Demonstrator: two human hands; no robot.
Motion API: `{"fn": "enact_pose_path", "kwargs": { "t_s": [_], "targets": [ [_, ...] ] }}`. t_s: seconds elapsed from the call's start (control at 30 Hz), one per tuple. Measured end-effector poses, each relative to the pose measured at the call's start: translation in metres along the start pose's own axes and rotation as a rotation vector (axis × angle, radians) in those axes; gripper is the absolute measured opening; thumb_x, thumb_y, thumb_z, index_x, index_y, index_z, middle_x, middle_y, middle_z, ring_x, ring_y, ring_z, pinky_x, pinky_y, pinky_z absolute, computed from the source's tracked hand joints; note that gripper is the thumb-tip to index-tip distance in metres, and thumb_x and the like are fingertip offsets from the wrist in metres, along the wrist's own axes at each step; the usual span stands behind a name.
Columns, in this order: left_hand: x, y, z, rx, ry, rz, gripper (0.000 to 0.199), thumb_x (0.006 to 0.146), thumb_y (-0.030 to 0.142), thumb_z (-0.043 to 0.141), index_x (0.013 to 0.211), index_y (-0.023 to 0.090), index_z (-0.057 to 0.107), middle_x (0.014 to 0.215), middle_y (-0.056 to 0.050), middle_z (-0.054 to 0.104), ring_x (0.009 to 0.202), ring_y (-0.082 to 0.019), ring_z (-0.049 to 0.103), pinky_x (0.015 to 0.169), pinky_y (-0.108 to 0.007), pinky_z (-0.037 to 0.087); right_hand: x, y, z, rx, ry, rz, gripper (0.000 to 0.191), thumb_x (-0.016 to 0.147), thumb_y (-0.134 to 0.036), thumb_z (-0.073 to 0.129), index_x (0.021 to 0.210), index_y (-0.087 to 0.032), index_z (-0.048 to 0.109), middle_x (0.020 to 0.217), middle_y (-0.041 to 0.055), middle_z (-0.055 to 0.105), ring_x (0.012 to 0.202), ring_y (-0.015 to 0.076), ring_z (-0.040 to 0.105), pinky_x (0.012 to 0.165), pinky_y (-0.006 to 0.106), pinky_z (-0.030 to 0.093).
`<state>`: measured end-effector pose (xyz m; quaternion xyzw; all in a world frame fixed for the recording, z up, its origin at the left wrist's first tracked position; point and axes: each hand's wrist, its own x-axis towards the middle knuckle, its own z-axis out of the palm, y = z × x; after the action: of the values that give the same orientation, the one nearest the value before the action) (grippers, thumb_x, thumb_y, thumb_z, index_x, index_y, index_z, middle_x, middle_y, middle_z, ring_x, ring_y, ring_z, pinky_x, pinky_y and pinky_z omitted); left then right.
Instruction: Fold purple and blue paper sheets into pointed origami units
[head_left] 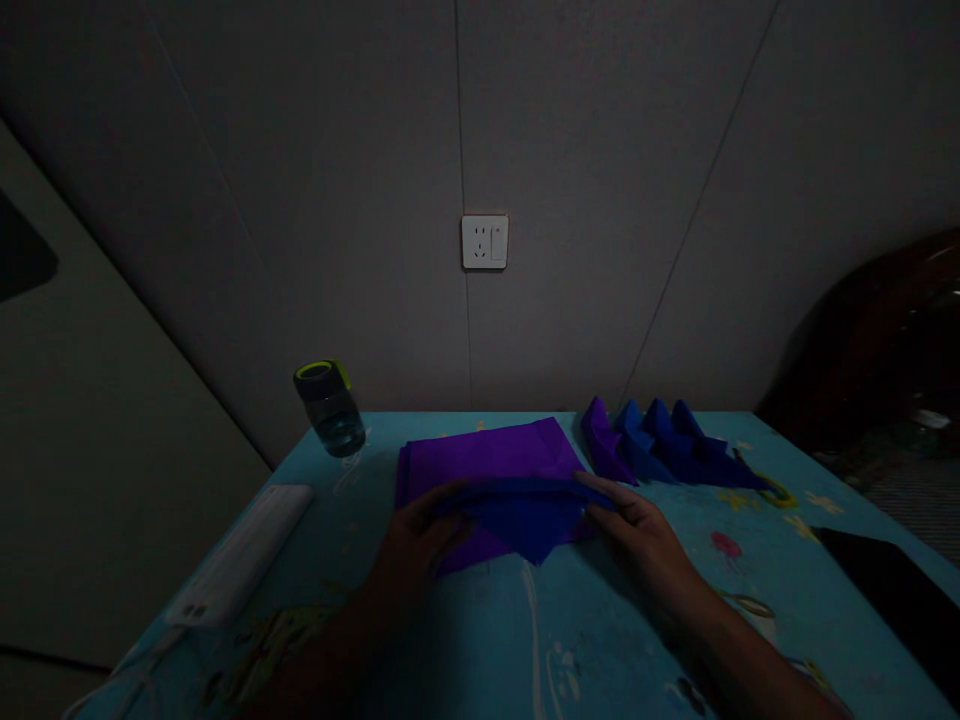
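Over the desk (469, 655) and its purple paper stack (480, 455), handling the folded blue paper (529, 522) well likely calls for level ends, even tension and aligned edges. Paper spans between left hand (418, 528), pinching one end, and right hand (636, 522), pinching the other; pointed corner between them.

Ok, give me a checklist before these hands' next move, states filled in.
1. Left hand gripping the folded blue paper: ok.
2. Right hand gripping its opposite end: ok.
3. Rectangular purple paper lying flat: ok.
4. Translucent dark bottle with yellow-green rim, apart from both hands: ok.
5. Pointed purple folded-paper shape free of right hand: cannot tell.
6. Bright view for checking creases: not ok, dim.
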<state>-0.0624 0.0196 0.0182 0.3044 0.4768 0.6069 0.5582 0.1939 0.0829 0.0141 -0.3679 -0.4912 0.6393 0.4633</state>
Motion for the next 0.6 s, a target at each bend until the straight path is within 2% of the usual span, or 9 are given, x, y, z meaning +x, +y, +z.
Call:
{"fn": "enact_pose_path", "kwargs": {
  "t_s": [0.07, 0.17, 0.27, 0.33, 0.43, 0.5, 0.6],
  "targets": [
    [0.001, -0.002, 0.000, 0.064, -0.015, 0.016, 0.047, 0.066, 0.039, 0.080, 0.106, 0.017, 0.070, 0.088, -0.007, 0.075, 0.081, -0.020, 0.071, 0.074, -0.031, 0.059, 0.002, 0.001, -0.001, -0.054, 0.023, -0.013, 0.046, 0.073, -0.045, 0.078, 0.112, -0.024, 0.072, 0.090, 0.0079, 0.077, 0.087, 0.0243, 0.070, 0.088, 0.040, 0.050],
    [0.002, -0.006, -0.003, 0.176, -0.008, 0.084, 0.044, 0.071, 0.050, 0.074, 0.097, 0.015, 0.070, 0.076, -0.006, 0.073, 0.071, -0.021, 0.071, 0.064, -0.033, 0.060, 0.003, 0.000, 0.000, -0.161, 0.043, -0.047, 0.043, 0.074, -0.052, 0.074, 0.102, -0.020, 0.075, 0.078, 0.0070, 0.076, 0.074, 0.0227, 0.069, 0.082, 0.039, 0.051],
    [0.002, -0.008, -0.004, 0.296, 0.032, 0.131, 0.038, 0.075, 0.051, 0.070, 0.085, 0.014, 0.070, 0.068, -0.004, 0.071, 0.060, -0.018, 0.069, 0.057, -0.029, 0.058, 0.002, -0.001, 0.003, -0.231, 0.068, -0.067, 0.043, 0.075, -0.056, 0.071, 0.093, -0.018, 0.076, 0.072, 0.0056, 0.073, 0.066, 0.0204, 0.065, 0.069, 0.034, 0.051],
    [0.002, -0.007, -0.004, 0.341, 0.070, 0.122, 0.036, 0.076, 0.050, 0.069, 0.084, 0.014, 0.069, 0.068, -0.004, 0.072, 0.055, -0.017, 0.068, 0.053, -0.027, 0.057, 0.001, -0.002, 0.004, -0.281, 0.071, -0.085, 0.041, 0.077, -0.057, 0.069, 0.084, -0.017, 0.075, 0.067, 0.0040, 0.070, 0.063, 0.0186, 0.062, 0.062, 0.030, 0.048],
    [0.003, -0.007, -0.002, 0.313, 0.113, 0.097, 0.036, 0.073, 0.048, 0.072, 0.086, 0.015, 0.069, 0.072, -0.004, 0.073, 0.057, -0.019, 0.070, 0.055, -0.029, 0.058, -0.001, -0.003, 0.005, -0.359, 0.028, -0.103, 0.042, 0.082, -0.056, 0.064, 0.069, -0.017, 0.070, 0.062, 0.0027, 0.066, 0.060, 0.0164, 0.058, 0.059, 0.028, 0.044],
    [0.003, -0.008, -0.001, 0.277, 0.107, 0.094, 0.036, 0.072, 0.047, 0.074, 0.087, 0.015, 0.069, 0.073, -0.004, 0.073, 0.063, -0.021, 0.072, 0.057, -0.031, 0.059, -0.001, -0.003, 0.005, -0.371, 0.045, -0.105, 0.039, 0.082, -0.054, 0.065, 0.072, -0.017, 0.068, 0.059, 0.0018, 0.065, 0.058, 0.0161, 0.058, 0.059, 0.028, 0.044],
    [0.003, -0.011, -0.002, 0.309, 0.086, 0.102, 0.037, 0.076, 0.045, 0.070, 0.098, 0.015, 0.070, 0.071, -0.003, 0.073, 0.064, -0.022, 0.071, 0.061, -0.034, 0.059, 0.000, -0.003, 0.007, -0.310, 0.145, -0.077, 0.040, 0.076, -0.052, 0.072, 0.096, -0.018, 0.063, 0.051, -0.0023, 0.063, 0.051, 0.0158, 0.057, 0.054, 0.027, 0.043]
  ]
}}
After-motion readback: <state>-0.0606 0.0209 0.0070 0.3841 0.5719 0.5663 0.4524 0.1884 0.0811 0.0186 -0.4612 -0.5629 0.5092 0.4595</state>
